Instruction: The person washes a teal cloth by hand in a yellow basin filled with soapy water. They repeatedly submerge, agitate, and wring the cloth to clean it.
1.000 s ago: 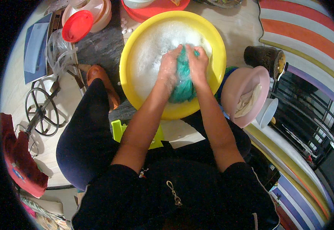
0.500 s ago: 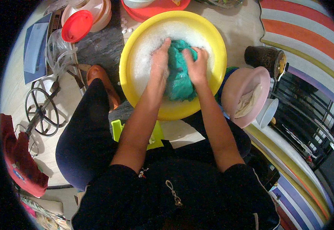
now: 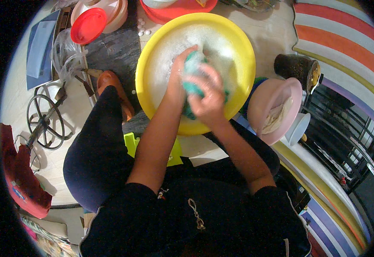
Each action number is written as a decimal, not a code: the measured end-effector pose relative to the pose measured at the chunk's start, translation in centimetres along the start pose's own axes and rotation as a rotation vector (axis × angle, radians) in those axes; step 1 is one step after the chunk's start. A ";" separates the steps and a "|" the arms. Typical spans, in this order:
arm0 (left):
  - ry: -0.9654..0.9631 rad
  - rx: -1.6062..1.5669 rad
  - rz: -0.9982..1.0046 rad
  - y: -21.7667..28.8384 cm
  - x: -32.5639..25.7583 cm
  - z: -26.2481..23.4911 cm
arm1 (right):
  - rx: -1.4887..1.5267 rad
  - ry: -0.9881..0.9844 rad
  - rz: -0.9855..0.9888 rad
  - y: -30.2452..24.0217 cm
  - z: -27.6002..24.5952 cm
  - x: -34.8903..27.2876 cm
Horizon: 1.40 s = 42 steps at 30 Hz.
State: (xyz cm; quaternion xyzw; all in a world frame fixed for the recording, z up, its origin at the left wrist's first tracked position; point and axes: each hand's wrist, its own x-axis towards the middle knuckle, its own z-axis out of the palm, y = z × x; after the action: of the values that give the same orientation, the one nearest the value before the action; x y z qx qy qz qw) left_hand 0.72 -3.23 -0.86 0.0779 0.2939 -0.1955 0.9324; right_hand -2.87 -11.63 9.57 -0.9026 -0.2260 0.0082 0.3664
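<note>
A wet green cloth, bunched up and partly covered with white foam, is between my hands over the yellow basin. My left hand grips the cloth from its left side, thumb up along the far edge. Across the cloth's near right side lies my right hand, its fingers bent over it and slightly blurred. Suds fill the basin around both hands. Much of the cloth is hidden behind my fingers.
Right of the basin, a tilted pink tub holds pale cloth, beside a dark cylindrical container. A lime-green plastic piece lies under my left forearm. An orange shoe and a red lid are on the left.
My right hand has moved toward me and left, from the cloth's far right side to over its near part. The cloth is more bunched and more covered by hand and foam.
</note>
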 end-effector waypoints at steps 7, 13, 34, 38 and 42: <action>0.353 -0.021 0.175 -2.9 -0.7 3.1 | -0.035 0.131 0.646 8.8 2.2 2.9; 0.079 0.055 -0.029 -1.0 0.7 -0.3 | -0.017 0.249 0.118 1.6 1.9 0.9; 0.195 -0.045 0.269 -0.2 0.9 3.1 | 0.211 0.259 0.642 8.7 2.6 3.7; -0.067 0.117 0.174 -0.1 2.6 -1.3 | 0.061 0.079 -0.020 0.9 0.7 1.1; -0.018 0.172 0.220 -2.1 0.4 -1.1 | -0.072 0.141 -0.087 -0.5 2.1 1.4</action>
State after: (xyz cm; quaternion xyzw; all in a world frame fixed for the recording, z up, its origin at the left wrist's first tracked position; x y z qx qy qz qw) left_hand -0.43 -4.98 -2.03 0.1877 0.2576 -0.1173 0.9406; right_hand -2.20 -9.31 8.56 -0.9029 -0.2387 -0.0792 0.3485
